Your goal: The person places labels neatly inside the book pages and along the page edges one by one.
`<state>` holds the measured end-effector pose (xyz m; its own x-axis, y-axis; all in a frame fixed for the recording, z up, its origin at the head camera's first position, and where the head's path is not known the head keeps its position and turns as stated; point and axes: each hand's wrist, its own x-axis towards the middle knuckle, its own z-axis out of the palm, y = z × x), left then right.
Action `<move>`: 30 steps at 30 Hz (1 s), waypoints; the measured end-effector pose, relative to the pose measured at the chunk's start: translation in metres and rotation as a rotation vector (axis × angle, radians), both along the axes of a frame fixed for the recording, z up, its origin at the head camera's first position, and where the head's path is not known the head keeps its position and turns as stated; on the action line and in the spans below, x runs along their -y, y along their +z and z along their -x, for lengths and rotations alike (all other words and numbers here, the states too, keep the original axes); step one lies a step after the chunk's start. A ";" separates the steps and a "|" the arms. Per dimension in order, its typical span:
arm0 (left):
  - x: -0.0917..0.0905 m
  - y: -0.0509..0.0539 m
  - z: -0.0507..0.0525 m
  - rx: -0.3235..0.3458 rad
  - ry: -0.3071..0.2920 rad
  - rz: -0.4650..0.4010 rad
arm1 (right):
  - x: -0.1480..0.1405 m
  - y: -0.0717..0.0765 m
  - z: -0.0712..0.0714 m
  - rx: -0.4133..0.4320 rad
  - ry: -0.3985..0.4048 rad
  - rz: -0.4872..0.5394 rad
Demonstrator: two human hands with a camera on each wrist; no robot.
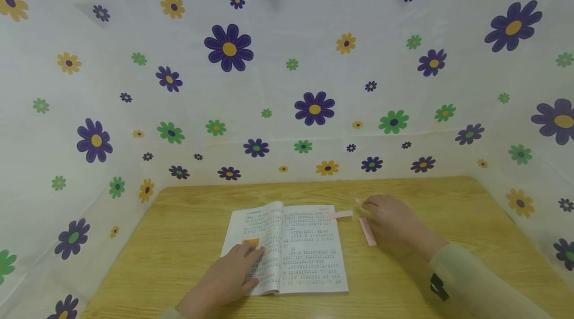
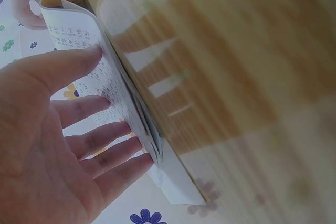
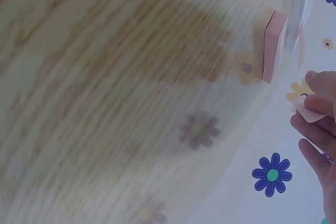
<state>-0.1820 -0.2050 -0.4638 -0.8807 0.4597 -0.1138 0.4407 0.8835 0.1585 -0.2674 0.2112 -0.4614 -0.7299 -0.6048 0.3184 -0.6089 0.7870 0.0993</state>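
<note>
An open book (image 1: pixel 311 259) lies on the table, with printed text on both pages. My left hand (image 1: pixel 230 266) rests on its left page, fingers extended in the left wrist view. A pink sticky strip (image 1: pixel 344 214) sticks out past the right page's edge near the top. To the right of the book, a pad of pink sticky notes (image 1: pixel 367 232) lies on the table beside my right hand (image 1: pixel 390 217). Between thumb and fingers, that hand pinches a single pale pink sticky note (image 3: pixel 311 114), held apart from the pad.
The wooden table (image 1: pixel 179 224) has a glossy top that reflects the surroundings. A white curtain (image 1: pixel 287 84) printed with purple, yellow and green flowers stands behind the table and along both sides. An orange patch (image 1: pixel 251 242) is printed on the book's left page.
</note>
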 end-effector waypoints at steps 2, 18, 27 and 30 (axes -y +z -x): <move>0.000 0.000 0.000 -0.001 -0.002 0.002 | 0.000 0.002 -0.002 0.004 -0.009 -0.001; 0.000 0.001 -0.001 0.009 0.001 -0.009 | 0.003 0.011 -0.007 -0.031 -0.013 -0.136; 0.000 0.000 0.000 -0.001 -0.004 0.002 | 0.004 0.016 -0.009 -0.035 -0.008 -0.170; 0.000 0.000 0.001 0.001 -0.003 0.001 | 0.005 0.018 -0.010 -0.020 -0.016 -0.164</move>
